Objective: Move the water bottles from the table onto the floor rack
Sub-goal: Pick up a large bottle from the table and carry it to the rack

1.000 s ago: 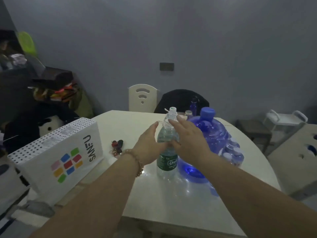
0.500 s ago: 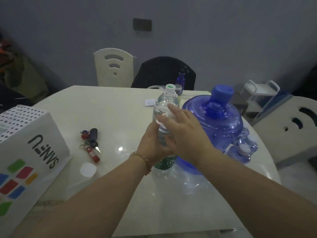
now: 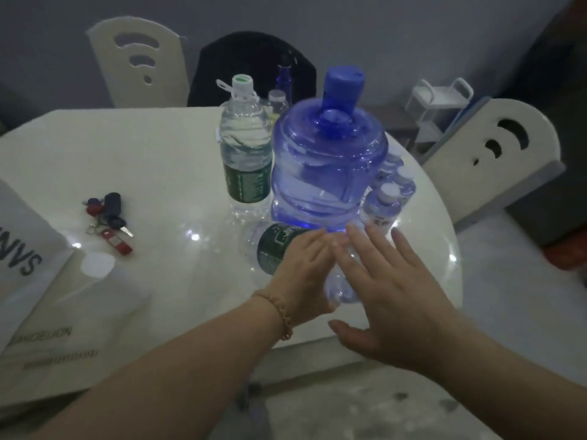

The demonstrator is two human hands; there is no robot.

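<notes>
Right in front of the big blue jug (image 3: 328,166), a clear bottle with a green label (image 3: 276,246) lies tipped on its side, its base pointing left and away from the person. The left hand (image 3: 301,274) is wrapped around its middle, fingers curled over the top of the body; whether the bottle touches the counter (image 3: 143,160) or is held just above it is hard to say, as that part is blurred. The right hand (image 3: 386,300) is open, fingers spread, palm laid against the neck end of the same bottle nearest the person without closing on it.

Just left of the jug and touching its side stands a second green-labelled bottle (image 3: 246,154), upright, with a white cap. To the jug's right, close against it, a cluster of small bottles (image 3: 386,201) stands upright. Behind the jug a little white-capped bottle (image 3: 278,101) and a dark blue one (image 3: 283,74) show near the counter's far edge. Well left of the jug lies a bunch of keys (image 3: 108,222), and farther left a white carton (image 3: 28,265). Beyond the jug to the right, off the counter, sits a white rack (image 3: 440,104) on the floor.
</notes>
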